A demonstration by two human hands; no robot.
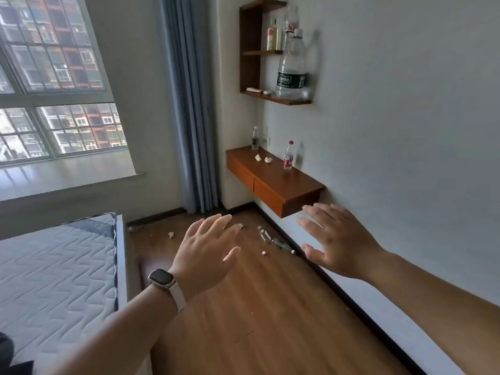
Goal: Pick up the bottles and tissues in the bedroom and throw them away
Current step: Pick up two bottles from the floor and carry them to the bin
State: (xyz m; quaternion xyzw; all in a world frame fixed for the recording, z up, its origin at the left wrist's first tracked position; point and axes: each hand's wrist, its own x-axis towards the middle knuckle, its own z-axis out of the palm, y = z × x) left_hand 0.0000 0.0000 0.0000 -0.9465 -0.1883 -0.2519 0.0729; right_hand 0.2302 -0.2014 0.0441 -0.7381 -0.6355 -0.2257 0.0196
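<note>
Both hands, the left hand (208, 250) and the right hand (338, 239), are held out with fingers spread wide and empty, above bottles (266, 235) and tissues (171, 235) lying far off on the floor (243, 320).

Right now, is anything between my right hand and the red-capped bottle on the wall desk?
Nothing visible blocks it. The right hand hovers open, in this view just below the near corner of the floating desk. The red-capped bottle stands upright by the wall, with bare desktop in front. Two crumpled tissues lie off to its left.
</note>
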